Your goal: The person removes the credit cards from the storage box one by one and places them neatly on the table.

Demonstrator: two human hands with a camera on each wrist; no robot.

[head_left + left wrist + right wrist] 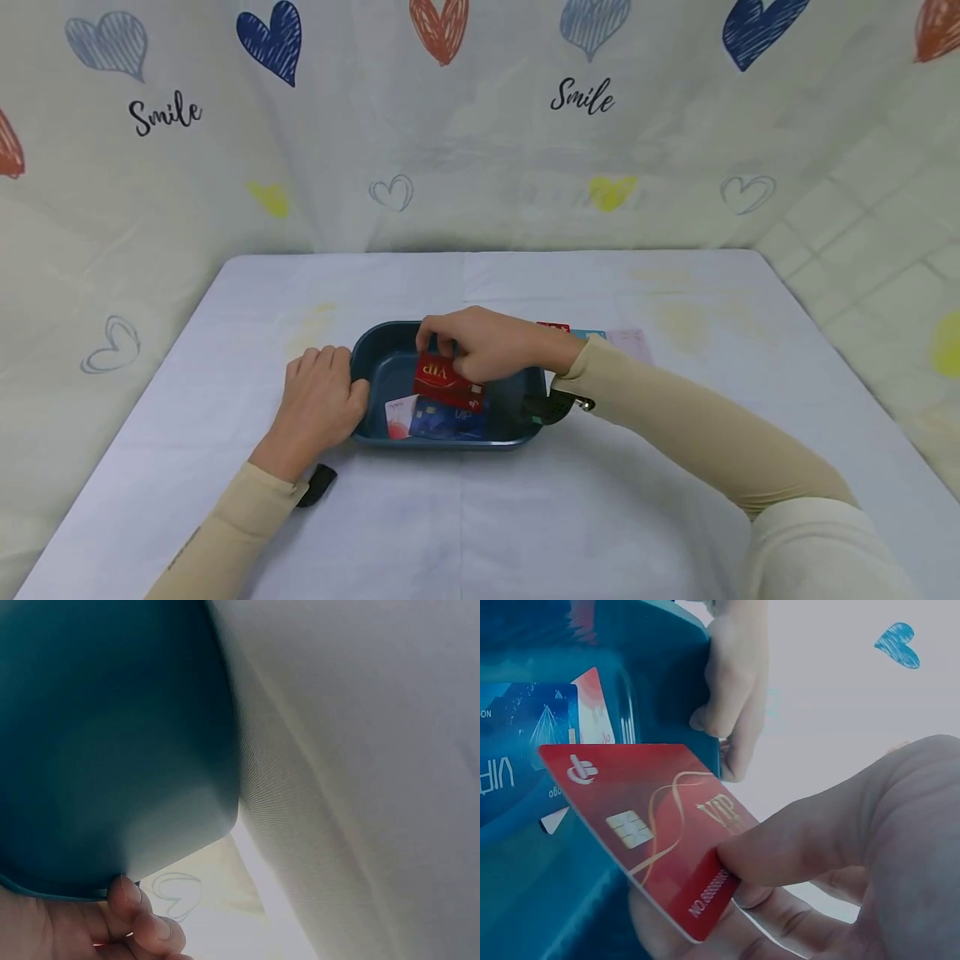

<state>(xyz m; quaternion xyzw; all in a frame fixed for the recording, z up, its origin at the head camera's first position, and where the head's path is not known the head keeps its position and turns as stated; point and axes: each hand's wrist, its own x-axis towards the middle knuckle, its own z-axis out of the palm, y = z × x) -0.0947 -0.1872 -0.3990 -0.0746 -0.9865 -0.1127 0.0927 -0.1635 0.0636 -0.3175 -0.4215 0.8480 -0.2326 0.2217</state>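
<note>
My right hand (487, 342) pinches a red VIP card (641, 817) between thumb and fingers, over the inside of a dark teal tray (367, 367). The card tilts above the tray floor, its gold chip and VIP lettering showing in the right wrist view. In the head view its lower edge overlaps a blue VIP card (438, 421) in the tray. Partly under the blue one lies a white and red card (400, 417). At the tray's left end, my left hand (322, 400) grips the rim; the left wrist view has its fingertips (157, 930) against the tray's outer side.
Behind the right wrist, a red card (553, 326), a light blue card (587, 334) and a pale pink card (632, 343) lie on the white-covered table (525, 533), partly hidden by the arm. A curtain (480, 125) printed with hearts hangs behind the table.
</note>
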